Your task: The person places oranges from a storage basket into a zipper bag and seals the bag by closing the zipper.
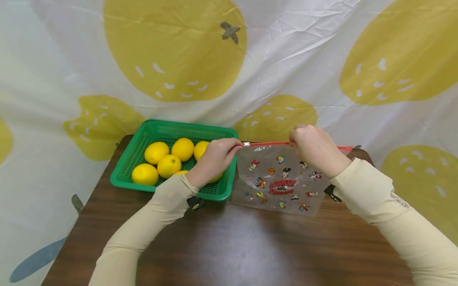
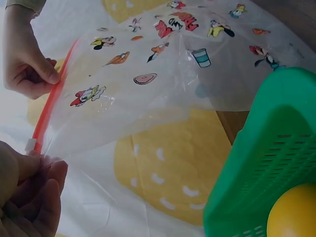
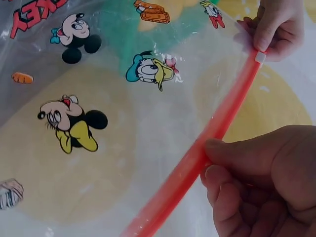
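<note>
A clear zipper bag [image 1: 264,190] printed with cartoon characters hangs upright by its red zip strip [image 1: 268,143]. My left hand [image 1: 216,161] pinches the bag's top left corner, right beside the white slider [image 1: 246,144]. Farther along the strip, my right hand [image 1: 315,149] pinches the red edge between thumb and curled forefinger, as the right wrist view shows at the thumb [image 3: 247,153]. In the left wrist view the bag [image 2: 148,89] looks flat, with nothing seen inside it.
Left of the bag a green basket [image 1: 121,178] holds several lemons [image 1: 156,153]; my left forearm partly covers it. Both stand over a brown wooden table [image 1: 250,246]. Behind hangs a white cloth [image 1: 279,51] with yellow fruit prints.
</note>
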Tool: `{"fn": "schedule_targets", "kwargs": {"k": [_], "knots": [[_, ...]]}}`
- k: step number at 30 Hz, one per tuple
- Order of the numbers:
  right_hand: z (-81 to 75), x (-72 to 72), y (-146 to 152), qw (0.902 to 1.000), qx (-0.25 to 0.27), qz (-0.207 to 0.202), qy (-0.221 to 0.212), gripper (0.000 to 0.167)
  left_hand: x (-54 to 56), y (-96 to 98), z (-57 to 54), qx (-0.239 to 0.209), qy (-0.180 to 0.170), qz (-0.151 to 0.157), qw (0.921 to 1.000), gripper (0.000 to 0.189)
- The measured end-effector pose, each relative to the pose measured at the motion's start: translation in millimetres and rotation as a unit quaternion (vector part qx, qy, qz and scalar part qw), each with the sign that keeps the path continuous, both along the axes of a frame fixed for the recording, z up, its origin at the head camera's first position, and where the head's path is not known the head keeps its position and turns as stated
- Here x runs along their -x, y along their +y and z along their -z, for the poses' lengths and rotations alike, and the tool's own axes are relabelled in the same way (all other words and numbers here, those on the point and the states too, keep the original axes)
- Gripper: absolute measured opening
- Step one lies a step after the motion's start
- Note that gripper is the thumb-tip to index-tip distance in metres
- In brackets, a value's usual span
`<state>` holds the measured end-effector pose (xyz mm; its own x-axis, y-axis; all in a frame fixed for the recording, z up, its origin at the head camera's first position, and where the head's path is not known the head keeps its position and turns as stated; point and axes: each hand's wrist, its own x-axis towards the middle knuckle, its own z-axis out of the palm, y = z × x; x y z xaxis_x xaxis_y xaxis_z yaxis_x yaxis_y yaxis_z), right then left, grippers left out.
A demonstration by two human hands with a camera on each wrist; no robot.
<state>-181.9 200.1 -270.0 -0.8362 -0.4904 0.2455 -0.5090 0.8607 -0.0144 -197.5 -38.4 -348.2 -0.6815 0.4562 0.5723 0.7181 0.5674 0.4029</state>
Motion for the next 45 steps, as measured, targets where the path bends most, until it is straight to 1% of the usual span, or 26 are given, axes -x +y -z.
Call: {"fn": "schedule_targets", "kwargs": {"k": [5, 8, 11, 13, 15, 18, 20, 25, 28, 32, 36, 43, 45], "knots": [[-5.9, -0.8, -5.8, 0.9996, -0.009, 0.008, -0.025, 0.007, 0.8, 0.2, -1.2, 0.0, 0.004, -0.001, 1.0, 0.016], [-10.5, -0.1, -14.3, 0.9996, 0.0, -0.009, -0.026, 0.014, 0.9, 0.1, -1.5, -0.001, 0.007, -0.002, 1.0, 0.015], [-12.9, 1.6, -26.2, 0.9983, 0.021, -0.054, -0.013, 0.014, 0.7, -0.1, -1.7, -0.004, 0.01, -0.002, 0.9999, 0.015], [-12.0, 3.4, -35.3, 0.9953, 0.035, -0.091, 0.0, 0.013, 0.8, 0.0, -1.9, -0.009, 0.013, -0.001, 0.9999, 0.014], [-9.2, 5.6, -44.2, 0.9905, 0.047, -0.129, 0.004, 0.01, 0.4, 0.1, -2.0, -0.011, 0.016, -0.001, 0.9998, 0.013], [-1.8, 8.2, -57.3, 0.9845, 0.058, -0.165, 0.009, 0.008, 0.0, -0.1, -1.6, -0.011, 0.018, -0.003, 0.9998, 0.013], [4.0, 9.4, -64.3, 0.9822, 0.059, -0.178, 0.011, 0.009, -0.2, -0.5, -1.1, -0.009, 0.019, -0.006, 0.9998, 0.014], [14.8, 10.4, -73.4, 0.9817, 0.054, -0.178, 0.041, 0.013, 0.5, -1.4, 0.5, -0.008, 0.024, -0.01, 0.9996, 0.017], [17.3, 10.7, -74.8, 0.9816, 0.053, -0.174, 0.058, 0.012, 0.8, -2.1, 1.2, -0.008, 0.029, -0.011, 0.9995, 0.016], [19.3, 11.1, -74.4, 0.9819, 0.045, -0.171, 0.068, 0.01, 0.6, -2.5, 1.5, -0.01, 0.037, -0.01, 0.9992, 0.015], [21.3, 11.1, -70.3, 0.9824, 0.043, -0.169, 0.067, 0.008, -0.1, -2.1, 1.3, -0.015, 0.05, -0.006, 0.9986, 0.014], [21.0, 10.2, -54.0, 0.985, 0.055, -0.157, 0.046, 0.0, 0.1, -1.4, 1.2, -0.018, 0.066, -0.002, 0.9977, 0.013], [20.8, 9.6, -47.9, 0.9863, 0.055, -0.15, 0.041, 0.003, 0.0, -1.5, 1.3, -0.016, 0.066, -0.002, 0.9977, 0.014]]}}
